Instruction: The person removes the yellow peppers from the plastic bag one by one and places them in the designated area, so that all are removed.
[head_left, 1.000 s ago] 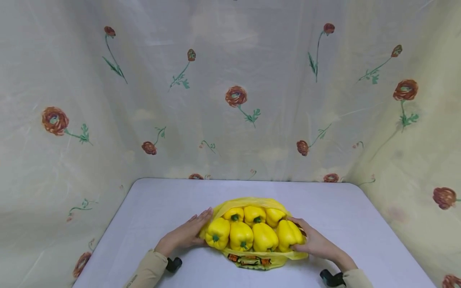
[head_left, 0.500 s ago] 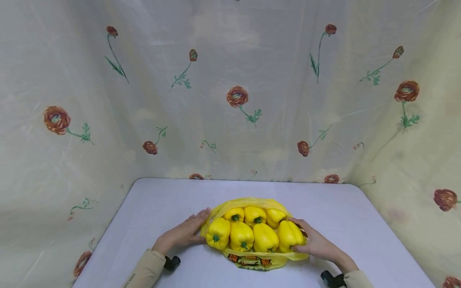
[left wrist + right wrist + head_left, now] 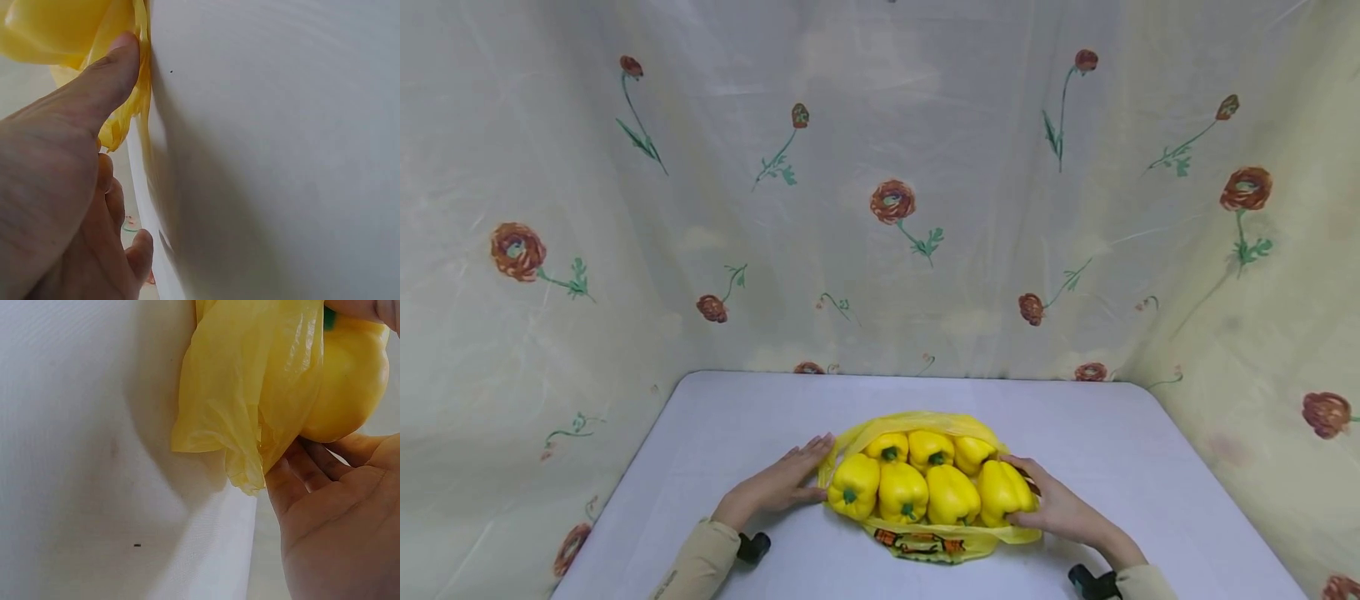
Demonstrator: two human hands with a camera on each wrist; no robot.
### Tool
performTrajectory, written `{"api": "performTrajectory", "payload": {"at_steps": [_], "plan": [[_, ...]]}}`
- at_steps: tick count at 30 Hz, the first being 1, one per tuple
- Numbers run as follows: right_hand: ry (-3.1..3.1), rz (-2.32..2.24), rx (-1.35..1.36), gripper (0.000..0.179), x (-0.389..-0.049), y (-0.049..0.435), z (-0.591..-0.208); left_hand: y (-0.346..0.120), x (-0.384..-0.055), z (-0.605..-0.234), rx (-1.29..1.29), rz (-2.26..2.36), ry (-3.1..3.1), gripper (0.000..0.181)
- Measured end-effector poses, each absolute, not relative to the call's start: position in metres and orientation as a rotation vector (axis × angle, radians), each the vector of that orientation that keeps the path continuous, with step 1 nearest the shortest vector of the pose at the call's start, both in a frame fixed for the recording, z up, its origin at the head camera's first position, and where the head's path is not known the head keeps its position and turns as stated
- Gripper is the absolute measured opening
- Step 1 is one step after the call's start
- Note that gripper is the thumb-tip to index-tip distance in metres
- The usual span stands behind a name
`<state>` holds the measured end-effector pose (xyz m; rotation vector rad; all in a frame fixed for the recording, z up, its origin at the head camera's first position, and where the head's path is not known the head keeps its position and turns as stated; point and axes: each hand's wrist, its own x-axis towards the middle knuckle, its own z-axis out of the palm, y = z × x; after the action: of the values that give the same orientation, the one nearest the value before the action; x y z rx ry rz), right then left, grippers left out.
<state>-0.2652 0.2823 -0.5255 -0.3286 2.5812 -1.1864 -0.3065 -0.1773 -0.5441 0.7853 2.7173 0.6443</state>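
A thin yellow plastic bag (image 3: 981,546) lies open on the table, with dark and orange print along its near side. Several yellow bell peppers with green stems sit in its mouth in two rows. At its left end, my left hand (image 3: 778,485) has straight fingers, and the thumb touches the plastic in the left wrist view. My right hand (image 3: 1060,504) grips the rightmost yellow bell pepper (image 3: 1002,492), thumb at the near side and fingers behind. In the right wrist view the bag's edge (image 3: 219,394) hangs beside this pepper (image 3: 350,375).
The white table (image 3: 760,404) extends around the bag on all sides. Flower-printed curtains (image 3: 970,275) enclose it at the back and both sides. A dark wrist camera (image 3: 754,547) sits at the left cuff, another camera (image 3: 1092,582) at the right.
My left hand has eased slightly leftward, away from the leftmost peppers, and the bag's left side shows more. The right hand keeps its grip in the same place.
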Motion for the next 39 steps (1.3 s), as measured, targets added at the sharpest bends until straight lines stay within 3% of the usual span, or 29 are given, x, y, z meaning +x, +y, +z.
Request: {"api": "performTrajectory", "payload": {"at_steps": [22, 33, 39], "plan": [[2.558, -1.189, -0.293, 0.088, -0.264, 0.284, -0.527, -0.165, -0.306, -0.538, 0.912, 0.653, 2.624, 0.079], [2.552, -1.21, -0.32, 0.087, -0.265, 0.283, -0.529, -0.164, -0.319, -0.536, 0.857, 0.936, 2.339, 0.095], [2.561, -1.217, -0.32, 0.087, -0.263, 0.283, -0.529, -0.166, -0.32, -0.537, 0.879, 1.006, 2.282, 0.093]]}}
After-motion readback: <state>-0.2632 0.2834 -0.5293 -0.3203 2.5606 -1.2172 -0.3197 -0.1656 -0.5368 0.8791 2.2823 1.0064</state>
